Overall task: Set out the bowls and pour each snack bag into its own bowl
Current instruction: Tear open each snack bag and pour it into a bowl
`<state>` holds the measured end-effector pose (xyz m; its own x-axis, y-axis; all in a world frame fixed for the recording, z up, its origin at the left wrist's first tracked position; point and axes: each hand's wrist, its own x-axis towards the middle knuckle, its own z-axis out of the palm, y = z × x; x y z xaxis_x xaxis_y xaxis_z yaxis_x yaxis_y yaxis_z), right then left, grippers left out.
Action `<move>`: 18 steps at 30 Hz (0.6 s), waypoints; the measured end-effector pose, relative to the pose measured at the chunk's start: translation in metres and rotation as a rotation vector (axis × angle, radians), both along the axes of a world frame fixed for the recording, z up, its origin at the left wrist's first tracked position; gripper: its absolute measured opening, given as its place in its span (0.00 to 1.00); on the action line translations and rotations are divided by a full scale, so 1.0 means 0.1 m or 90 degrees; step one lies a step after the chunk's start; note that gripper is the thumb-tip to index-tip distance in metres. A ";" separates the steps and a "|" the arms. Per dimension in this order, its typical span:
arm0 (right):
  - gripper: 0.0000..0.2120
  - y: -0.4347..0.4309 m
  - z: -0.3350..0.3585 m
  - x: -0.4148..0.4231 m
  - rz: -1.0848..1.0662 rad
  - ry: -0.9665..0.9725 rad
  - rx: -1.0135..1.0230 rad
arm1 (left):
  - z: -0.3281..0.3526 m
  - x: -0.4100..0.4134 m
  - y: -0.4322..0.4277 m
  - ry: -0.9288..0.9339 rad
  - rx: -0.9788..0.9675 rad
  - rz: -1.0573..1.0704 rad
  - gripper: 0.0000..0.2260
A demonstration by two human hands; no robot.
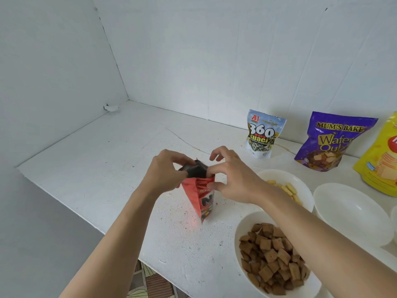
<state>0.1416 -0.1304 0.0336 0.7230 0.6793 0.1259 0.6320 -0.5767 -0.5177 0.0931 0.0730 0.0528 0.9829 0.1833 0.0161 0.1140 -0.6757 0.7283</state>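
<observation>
A red snack bag (200, 196) stands upright in the middle of the white counter, its dark-lined mouth spread open. My left hand (166, 171) pinches the left side of the mouth. My right hand (232, 179) pinches the right side, with the other fingers lifted. To the right, one white bowl (242, 235) holds brown square snacks. Behind it another white bowl (300, 186) holds pale yellow sticks, partly hidden by my right forearm. A third white bowl (352, 211) has nothing in it.
Three sealed bags stand at the back right: a sunflower seed bag (263, 134), a purple wafer bag (332, 140) and a yellow bag (380, 160), cut by the frame. The counter's front edge (90, 220) runs diagonally. White walls enclose the left and back.
</observation>
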 end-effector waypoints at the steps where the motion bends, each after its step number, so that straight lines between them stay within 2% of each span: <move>1: 0.05 0.01 0.01 -0.01 -0.008 -0.021 -0.029 | -0.01 0.00 -0.01 -0.014 -0.005 0.024 0.16; 4: 0.09 0.06 0.03 -0.03 -0.036 -0.078 -0.106 | -0.04 0.00 -0.05 -0.034 -0.004 0.080 0.14; 6: 0.09 0.06 0.04 -0.02 -0.032 -0.069 -0.094 | -0.06 -0.01 -0.06 -0.033 -0.006 0.085 0.14; 11: 0.10 0.07 -0.01 -0.05 0.020 -0.014 -0.014 | -0.04 -0.05 -0.10 0.011 -0.032 -0.007 0.16; 18: 0.05 0.11 0.02 -0.08 0.024 0.003 -0.053 | -0.01 -0.02 -0.05 0.039 -0.052 -0.026 0.22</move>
<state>0.1340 -0.1190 0.0355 0.6970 0.7142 0.0645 0.6517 -0.5933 -0.4725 0.0909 0.0676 0.0516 0.9883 0.1409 -0.0577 0.1336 -0.6198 0.7733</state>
